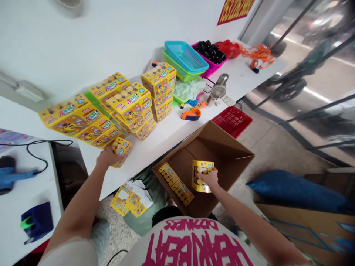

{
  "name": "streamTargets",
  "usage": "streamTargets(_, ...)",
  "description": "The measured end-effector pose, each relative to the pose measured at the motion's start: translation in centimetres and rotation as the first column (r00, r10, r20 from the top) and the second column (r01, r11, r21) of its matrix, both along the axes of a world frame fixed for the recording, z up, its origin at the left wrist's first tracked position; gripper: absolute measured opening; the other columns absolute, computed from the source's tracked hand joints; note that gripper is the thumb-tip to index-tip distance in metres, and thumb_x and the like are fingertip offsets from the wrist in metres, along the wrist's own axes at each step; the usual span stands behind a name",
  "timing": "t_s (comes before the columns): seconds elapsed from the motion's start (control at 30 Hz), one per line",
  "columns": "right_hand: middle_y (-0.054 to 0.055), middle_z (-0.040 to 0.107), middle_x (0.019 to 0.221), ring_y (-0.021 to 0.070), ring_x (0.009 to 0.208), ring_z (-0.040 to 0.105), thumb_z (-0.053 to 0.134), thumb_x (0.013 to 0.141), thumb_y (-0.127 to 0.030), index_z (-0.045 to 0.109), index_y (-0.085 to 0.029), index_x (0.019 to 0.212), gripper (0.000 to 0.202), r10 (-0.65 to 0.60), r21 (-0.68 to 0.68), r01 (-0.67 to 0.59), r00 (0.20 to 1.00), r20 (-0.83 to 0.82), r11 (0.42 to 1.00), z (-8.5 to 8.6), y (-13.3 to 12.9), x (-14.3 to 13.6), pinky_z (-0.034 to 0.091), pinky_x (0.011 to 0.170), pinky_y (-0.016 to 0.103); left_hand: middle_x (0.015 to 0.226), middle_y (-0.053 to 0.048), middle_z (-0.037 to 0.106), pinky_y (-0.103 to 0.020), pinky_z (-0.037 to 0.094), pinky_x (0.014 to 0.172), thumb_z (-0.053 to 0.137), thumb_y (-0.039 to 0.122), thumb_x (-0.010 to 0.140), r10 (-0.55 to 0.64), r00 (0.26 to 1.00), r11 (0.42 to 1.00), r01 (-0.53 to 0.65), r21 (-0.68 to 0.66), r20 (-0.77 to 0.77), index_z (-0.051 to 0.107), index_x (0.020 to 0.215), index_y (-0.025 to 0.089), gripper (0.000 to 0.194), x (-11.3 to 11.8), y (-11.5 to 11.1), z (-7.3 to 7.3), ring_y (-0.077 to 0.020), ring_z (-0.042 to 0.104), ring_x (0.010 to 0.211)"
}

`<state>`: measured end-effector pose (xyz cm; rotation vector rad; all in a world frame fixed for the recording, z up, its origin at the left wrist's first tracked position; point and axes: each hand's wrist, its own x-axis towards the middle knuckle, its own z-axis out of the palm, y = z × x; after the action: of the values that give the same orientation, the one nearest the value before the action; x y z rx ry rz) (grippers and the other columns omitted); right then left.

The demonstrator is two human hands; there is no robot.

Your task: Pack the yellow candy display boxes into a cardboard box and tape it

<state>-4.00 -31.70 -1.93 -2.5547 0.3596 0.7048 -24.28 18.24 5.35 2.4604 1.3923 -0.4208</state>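
The right hand (210, 178) gripped a yellow box (202, 176) inside the open carton (222, 147); the left hand (107, 157) clutched another yellow pack (121, 146) left of the carton, at the worktop (155, 142) edge, where the leaning stacks (124, 107) might topple if nudged.

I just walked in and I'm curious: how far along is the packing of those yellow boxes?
Early on. A few yellow boxes already lie in the cardboard carton. The right hand holds another inside it, while the left hand grips one at the table edge. Big stacks remain on the table.
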Motion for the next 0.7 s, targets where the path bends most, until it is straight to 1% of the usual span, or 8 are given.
streamTargets(0.13, 0.021, 0.046, 0.136, 0.0349, 0.128, 0.048, 0.081, 0.055, -0.046, 0.021, -0.015, 0.142, 0.11, 0.242, -0.092, -0.253, 0.964, -0.114, 0.963, -3.0, 1.8, 1.4, 0.044, 0.104, 0.044, 0.125, -0.027, 0.058, -0.05, 0.049, 0.097, 0.079, 0.068, 0.049, 0.163, 0.98, 0.987, -0.162, -0.014, 0.11, 0.039, 0.136, 0.005, 0.115, -2.0, -4.5, 6.2, -0.0415, 0.058, 0.117)
streamTargets(0.23, 0.019, 0.041, 0.14, 0.0337, 0.13, 0.044, 0.083, 0.056, -0.042, 0.024, -0.019, 0.141, 0.106, 0.377, -0.18, -0.408, 0.908, -0.182, 0.895, -6.0, 2.6, 1.7, 0.043, 0.103, 0.048, 0.119, -0.02, 0.061, -0.048, 0.058, 0.08, 0.08, 0.065, 0.045, 0.303, 0.915, 0.948, -0.259, -0.186, 0.267, 0.044, 0.125, 0.014, 0.101, -2.2, -9.4, 10.4, -0.0374, 0.064, 0.104)
streamTargets(0.33, 0.017, 0.04, 0.141, 0.0317, 0.129, 0.046, 0.085, 0.055, -0.032, 0.031, -0.021, 0.138, 0.1, 0.444, -0.165, -0.483, 0.867, -0.228, 0.86, -8.9, 2.7, 1.3, 0.04, 0.104, 0.049, 0.123, -0.014, 0.059, -0.041, 0.06, 0.069, 0.084, 0.058, 0.041, 0.417, 0.801, 0.84, -0.158, -0.52, 0.43, 0.045, 0.113, 0.021, 0.089, 1.4, -16.3, 11.5, -0.0326, 0.065, 0.102)
streamTargets(0.4, 0.016, 0.042, 0.139, 0.0318, 0.127, 0.047, 0.085, 0.054, -0.026, 0.034, -0.02, 0.138, 0.098, 0.472, -0.145, -0.518, 0.841, -0.264, 0.843, -10.5, 2.3, 0.7, 0.04, 0.104, 0.049, 0.121, -0.013, 0.06, -0.041, 0.059, 0.068, 0.084, 0.055, 0.045, 0.523, 0.75, 0.682, -0.082, -0.727, 0.406, 0.042, 0.112, 0.023, 0.086, 5.7, -21.8, 9.8, -0.0307, 0.066, 0.099)
streamTargets(0.5, 0.017, 0.043, 0.138, 0.0323, 0.127, 0.047, 0.084, 0.058, -0.026, 0.036, -0.021, 0.14, 0.095, 0.505, -0.102, -0.559, 0.802, -0.32, 0.823, -12.6, 1.3, -0.3, 0.041, 0.101, 0.045, 0.127, -0.013, 0.057, -0.043, 0.059, 0.074, 0.083, 0.05, 0.056, 0.685, 0.692, 0.412, -0.11, -0.904, 0.228, 0.037, 0.116, 0.024, 0.08, 12.8, -29.7, 4.4, -0.0298, 0.066, 0.102)
streamTargets(0.53, 0.017, 0.043, 0.138, 0.0321, 0.126, 0.047, 0.083, 0.06, -0.027, 0.036, -0.021, 0.141, 0.093, 0.516, -0.085, -0.57, 0.789, -0.335, 0.817, -13.2, 1.0, -0.7, 0.041, 0.101, 0.044, 0.128, -0.014, 0.056, -0.044, 0.057, 0.081, 0.084, 0.046, 0.058, 0.701, 0.683, 0.42, -0.164, -0.892, 0.204, 0.035, 0.119, 0.023, 0.081, 14.8, -31.9, 2.2, -0.0299, 0.064, 0.107)
streamTargets(0.63, 0.019, 0.041, 0.14, 0.0327, 0.126, 0.045, 0.08, 0.065, -0.029, 0.035, -0.016, 0.143, 0.091, 0.541, -0.059, -0.598, 0.759, -0.363, 0.799, -14.7, 0.3, -1.5, 0.039, 0.1, 0.043, 0.139, -0.022, 0.04, -0.044, 0.041, 0.107, 0.093, 0.029, 0.044, 0.554, 0.763, 0.766, -0.309, -0.564, 0.333, 0.027, 0.128, 0.019, 0.107, 18.3, -37.1, -4.3, -0.0336, 0.044, 0.132)
streamTargets(0.7, 0.021, 0.039, 0.141, 0.0329, 0.126, 0.043, 0.078, 0.068, -0.03, 0.032, -0.011, 0.144, 0.09, 0.553, -0.055, -0.612, 0.747, -0.369, 0.789, -15.3, 0.0, -1.6, 0.037, 0.1, 0.042, 0.138, -0.023, 0.037, -0.044, 0.036, 0.11, 0.093, 0.031, 0.042, 0.452, 0.838, 0.864, -0.325, -0.385, 0.306, 0.024, 0.133, 0.016, 0.115, 18.8, -39.2, -7.8, -0.035, 0.04, 0.134)
